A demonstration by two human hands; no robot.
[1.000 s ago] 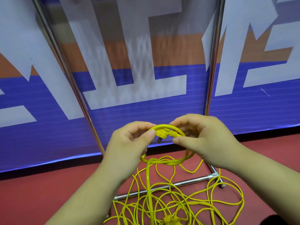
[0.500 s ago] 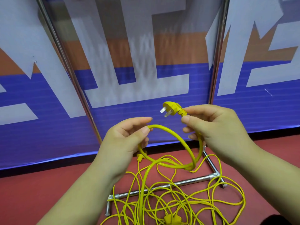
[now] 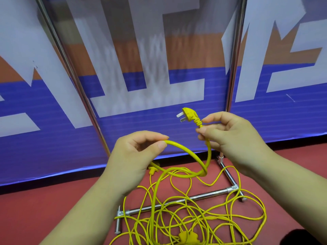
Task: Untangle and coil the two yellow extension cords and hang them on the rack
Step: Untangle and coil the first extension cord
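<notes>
Red floor [image 3: 35,213] below us holds the tangled yellow cords [image 3: 187,236] across the rack's base bar [image 3: 203,196]. Our right hand [image 3: 235,138] pinches one just under its plug [image 3: 188,114]; our left hand [image 3: 131,156] pinches the loop [image 3: 187,150] sagging between them.

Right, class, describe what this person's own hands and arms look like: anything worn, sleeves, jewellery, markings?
Both are bare. The left hand and right hand wear no gloves, and no rings show on the fingers in view. The left forearm and right forearm carry no sleeve, watch or band as far as the frame reaches. The visible nails are short and unpainted. No markings show.
</notes>
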